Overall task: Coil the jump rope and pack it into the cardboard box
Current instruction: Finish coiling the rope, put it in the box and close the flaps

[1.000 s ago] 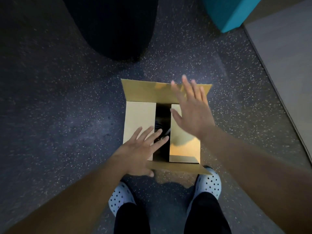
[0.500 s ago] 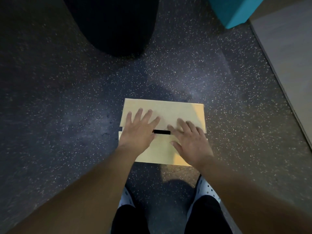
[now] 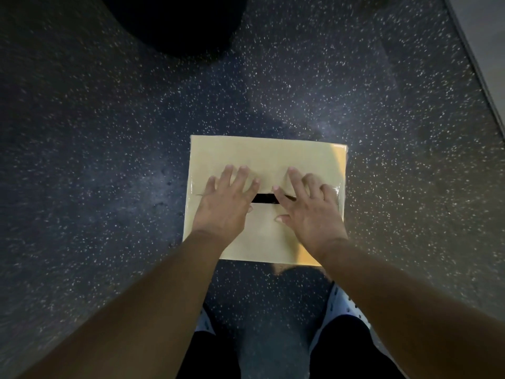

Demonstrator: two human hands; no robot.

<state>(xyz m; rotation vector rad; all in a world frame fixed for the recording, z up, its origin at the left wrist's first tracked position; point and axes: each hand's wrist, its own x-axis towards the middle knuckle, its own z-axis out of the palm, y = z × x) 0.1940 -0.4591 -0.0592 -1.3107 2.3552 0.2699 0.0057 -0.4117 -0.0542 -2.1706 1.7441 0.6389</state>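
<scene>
The cardboard box (image 3: 266,157) sits on the speckled floor (image 3: 109,160) with its 2 flaps folded down. The left hand (image 3: 225,207) and right hand (image 3: 308,210) press flat on top, fingers spread, holding nothing. A dark gap (image 3: 264,198) shows between them.

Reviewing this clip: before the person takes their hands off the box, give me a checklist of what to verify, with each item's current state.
1. Both top flaps of the cardboard box folded down: ok.
2. Seam fully closed: not ok, a dark gap shows between the flaps.
3. Left hand flat on the flaps: ok.
4. Right hand flat on the flaps: ok.
5. Jump rope inside and coiled: cannot tell, hidden.
6. Box resting on the floor: ok.
</scene>
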